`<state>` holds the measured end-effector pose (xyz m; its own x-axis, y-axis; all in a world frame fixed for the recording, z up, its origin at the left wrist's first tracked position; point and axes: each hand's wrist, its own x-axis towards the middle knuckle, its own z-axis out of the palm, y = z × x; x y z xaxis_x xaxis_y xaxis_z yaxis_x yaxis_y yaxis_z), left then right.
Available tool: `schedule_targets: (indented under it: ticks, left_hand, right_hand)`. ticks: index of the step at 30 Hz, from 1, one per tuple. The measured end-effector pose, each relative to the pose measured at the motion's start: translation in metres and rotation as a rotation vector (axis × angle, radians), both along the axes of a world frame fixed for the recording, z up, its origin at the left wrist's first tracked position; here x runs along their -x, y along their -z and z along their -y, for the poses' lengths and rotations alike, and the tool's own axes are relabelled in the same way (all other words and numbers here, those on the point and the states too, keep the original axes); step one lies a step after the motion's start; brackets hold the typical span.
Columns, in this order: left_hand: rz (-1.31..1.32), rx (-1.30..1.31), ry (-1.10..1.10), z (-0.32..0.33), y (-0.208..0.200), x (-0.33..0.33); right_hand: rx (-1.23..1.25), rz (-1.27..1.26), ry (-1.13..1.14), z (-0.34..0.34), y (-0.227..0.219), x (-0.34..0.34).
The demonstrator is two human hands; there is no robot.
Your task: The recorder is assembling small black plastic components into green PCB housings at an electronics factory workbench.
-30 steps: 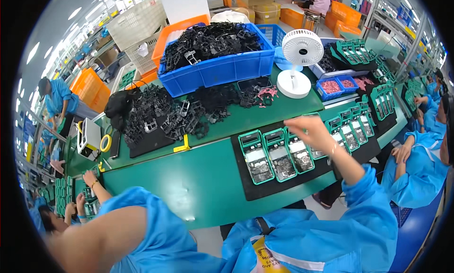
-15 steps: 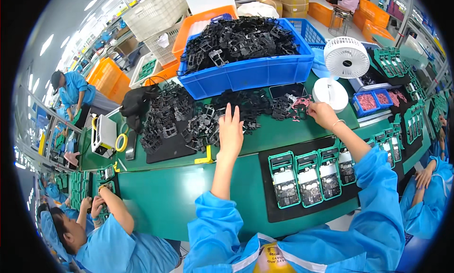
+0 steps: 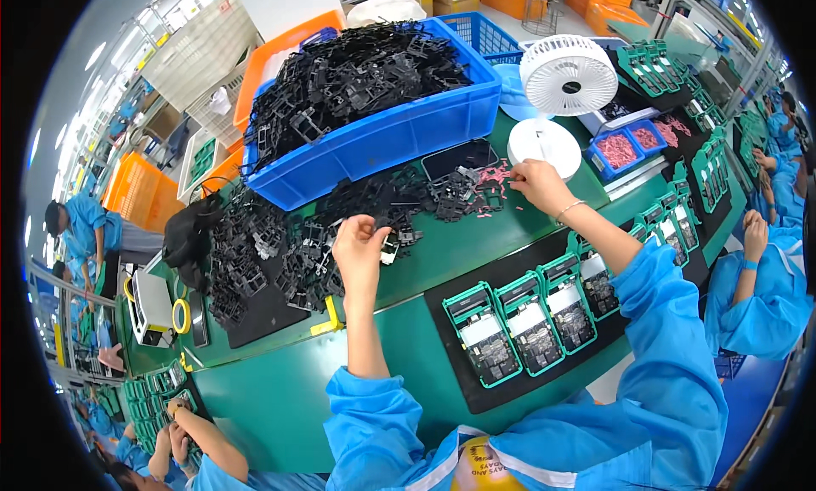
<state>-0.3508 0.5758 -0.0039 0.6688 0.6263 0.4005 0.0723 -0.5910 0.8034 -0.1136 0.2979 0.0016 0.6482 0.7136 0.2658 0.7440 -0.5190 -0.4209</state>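
My left hand [image 3: 357, 257] is over the front of a loose heap of black plastic frames [image 3: 310, 266], its fingers curled in toward the thumb. A small frame with a pale, shiny face [image 3: 389, 247] shows at its fingertips. My right hand [image 3: 537, 185] is pinched at the edge of some small pink pieces [image 3: 493, 176], in front of the white fan's round base [image 3: 544, 147]. Whatever lies between those fingertips is too small to make out. Beside the pink pieces is a smaller cluster of black frames [image 3: 455, 193].
A blue bin [image 3: 382, 151] heaped with black frames stands behind the piles. Green-framed device housings [image 3: 480, 334] line a black mat at the front right. Blue trays [image 3: 616, 151] of pink pieces sit beyond the white fan [image 3: 569, 74]. Co-workers sit on both sides.
The view has swung, shifting the bench leftward in the picture. My left hand's outstretched fingers have curled in by the frame heap. My right hand stays pinched beside the pink pieces.
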Motion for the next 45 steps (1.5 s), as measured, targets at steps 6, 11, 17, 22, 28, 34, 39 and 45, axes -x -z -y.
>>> schedule_targets:
  ticks: [6,11,17,22,28,34,39,45]
  left_hand:
    - [0.263,0.826,0.205,0.033,0.001,0.024]
    - [0.366,1.084,0.212,0.051,0.012,0.044]
    - [0.443,1.297,0.301,0.072,0.017,0.064]
    - [0.575,1.097,0.288,0.084,0.035,0.074]
    - [0.375,0.896,0.374,0.082,0.043,0.084]
    - [0.404,1.025,0.678,0.08,0.029,0.1]
    - [0.444,1.245,0.395,0.109,0.022,0.098]
    - [0.375,1.266,0.202,0.113,0.035,0.105]
  right_hand:
    - [0.157,0.238,0.05,-0.017,0.01,0.001]
    - [0.266,0.238,-0.033,-0.011,0.017,0.004]
    - [0.253,0.249,0.004,-0.008,0.017,0.011]
    - [-0.033,0.089,-0.049,-0.015,-0.011,0.043]
    - [-0.255,0.203,-0.385,-0.058,-0.061,0.168]
    - [-0.191,0.426,-0.463,-0.077,-0.055,0.205]
    - [-0.137,0.522,-0.384,-0.067,-0.05,0.21]
    - [-0.145,0.508,-0.444,-0.079,-0.042,0.214]
